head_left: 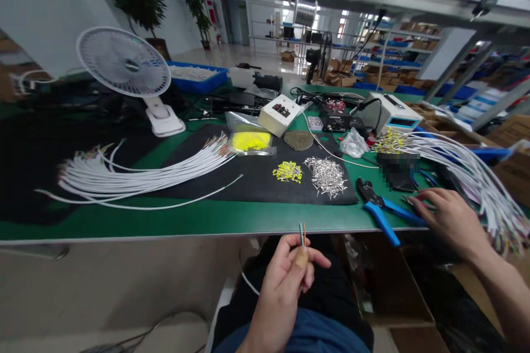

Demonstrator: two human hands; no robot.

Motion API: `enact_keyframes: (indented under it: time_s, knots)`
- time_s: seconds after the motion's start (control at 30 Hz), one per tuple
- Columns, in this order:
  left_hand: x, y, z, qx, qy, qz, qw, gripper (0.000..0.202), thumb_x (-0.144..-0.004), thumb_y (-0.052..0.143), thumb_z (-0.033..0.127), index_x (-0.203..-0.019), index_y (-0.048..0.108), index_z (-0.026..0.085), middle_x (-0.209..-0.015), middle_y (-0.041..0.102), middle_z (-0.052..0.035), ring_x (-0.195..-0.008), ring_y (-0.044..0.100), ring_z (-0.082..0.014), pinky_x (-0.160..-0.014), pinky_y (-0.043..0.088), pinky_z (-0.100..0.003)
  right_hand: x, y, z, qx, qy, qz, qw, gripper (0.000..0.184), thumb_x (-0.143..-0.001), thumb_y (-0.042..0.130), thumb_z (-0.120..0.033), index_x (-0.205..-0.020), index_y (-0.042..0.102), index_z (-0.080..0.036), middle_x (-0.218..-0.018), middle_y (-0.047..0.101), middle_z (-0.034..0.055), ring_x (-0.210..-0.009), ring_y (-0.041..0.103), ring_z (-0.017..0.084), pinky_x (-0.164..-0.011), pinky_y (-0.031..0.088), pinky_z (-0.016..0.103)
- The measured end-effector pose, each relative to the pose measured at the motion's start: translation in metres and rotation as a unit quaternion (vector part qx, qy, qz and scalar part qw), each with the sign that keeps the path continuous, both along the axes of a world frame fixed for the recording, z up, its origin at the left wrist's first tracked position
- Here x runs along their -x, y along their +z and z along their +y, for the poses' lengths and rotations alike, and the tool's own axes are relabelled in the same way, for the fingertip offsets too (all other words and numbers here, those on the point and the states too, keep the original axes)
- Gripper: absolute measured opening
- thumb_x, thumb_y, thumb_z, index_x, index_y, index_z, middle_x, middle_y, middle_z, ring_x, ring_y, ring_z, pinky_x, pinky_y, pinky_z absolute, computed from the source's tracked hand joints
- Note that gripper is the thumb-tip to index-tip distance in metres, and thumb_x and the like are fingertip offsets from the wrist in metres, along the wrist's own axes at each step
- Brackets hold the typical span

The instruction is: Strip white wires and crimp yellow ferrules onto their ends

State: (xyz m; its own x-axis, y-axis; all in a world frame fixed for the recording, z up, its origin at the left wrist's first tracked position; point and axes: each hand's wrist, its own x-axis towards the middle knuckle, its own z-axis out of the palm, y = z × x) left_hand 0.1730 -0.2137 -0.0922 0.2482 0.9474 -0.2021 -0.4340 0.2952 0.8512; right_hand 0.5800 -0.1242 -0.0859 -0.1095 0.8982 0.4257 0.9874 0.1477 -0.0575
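Observation:
My left hand [285,276] is below the table's front edge, over my lap, pinching a white cable whose coloured wire ends [302,233] stick up above the thumb. My right hand [445,215] lies on the green table at the right, fingers stretched toward the blue-handled crimping pliers [381,210], touching or almost touching the handles. A pile of small yellow sleeves [287,171] and a pile of silver metal terminals [326,176] lie on the black mat [256,182] in front of me.
A bundle of white cables [136,174] lies at left, another bundle [472,174] at right. A white desk fan [126,69], a switch box [279,115], a bag of yellow parts [250,140], a meter unit [393,113] and a blue tray [194,77] stand behind.

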Motion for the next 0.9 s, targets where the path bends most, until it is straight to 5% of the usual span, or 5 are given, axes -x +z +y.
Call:
enact_keyframes:
  time_s: [0.1,0.23,0.4,0.63,0.9]
  knots:
    - [0.003,-0.004,-0.001,-0.008,0.018,-0.007,1.000,0.026,-0.110,0.050,0.042,-0.117,0.048,0.017,-0.099,0.074,-0.0106,-0.067,0.043,-0.0111,-0.064,0.032,-0.028,0.070,0.010,0.005,-0.019,0.038,0.063,0.997,0.040,-0.106,0.049,-0.057,-0.106,0.068,-0.022,-0.106,0.072,0.0130,-0.097,0.069,0.032,-0.089,0.051,0.044]
    - [0.008,-0.010,-0.001,-0.025,0.035,0.018,0.999,0.026,-0.111,0.048,0.043,-0.118,0.048,0.018,-0.099,0.074,-0.0103,-0.061,0.043,-0.0090,-0.058,0.030,-0.026,0.178,0.008,0.039,0.062,0.134,0.084,0.985,0.021,-0.106,0.059,-0.042,-0.104,0.071,-0.024,-0.104,0.074,0.0051,-0.095,0.071,0.022,-0.086,0.055,0.032]
    - [0.023,-0.010,-0.001,-0.020,0.057,0.019,0.998,0.025,-0.112,0.046,0.042,-0.120,0.049,0.018,-0.093,0.071,-0.0057,-0.062,0.035,-0.0089,-0.060,0.027,-0.027,0.262,-0.010,0.090,0.131,0.108,0.040,0.985,0.022,-0.102,0.068,-0.040,-0.101,0.071,-0.018,-0.105,0.072,0.0052,-0.099,0.069,0.023,-0.088,0.058,0.042]
    - [0.050,-0.010,0.006,-0.015,0.044,0.073,0.996,0.031,-0.108,0.055,0.046,-0.117,0.062,0.018,-0.089,0.066,-0.0033,-0.062,0.033,-0.0092,-0.056,0.025,-0.026,0.270,-0.006,0.094,0.172,0.056,0.050,0.982,0.018,-0.103,0.067,-0.034,-0.103,0.070,-0.017,-0.106,0.072,0.0051,-0.096,0.069,0.022,-0.088,0.058,0.043]
    - [0.056,0.003,0.023,-0.150,0.082,0.266,0.949,0.028,-0.101,0.070,0.037,-0.126,0.071,0.025,-0.102,0.068,-0.0014,-0.062,0.038,-0.0097,-0.062,0.037,-0.025,0.261,0.050,-0.017,0.267,0.190,0.207,0.922,0.020,-0.106,0.058,-0.037,-0.100,0.074,-0.026,-0.087,0.075,-0.0035,-0.076,0.068,0.015,-0.067,0.050,0.025]
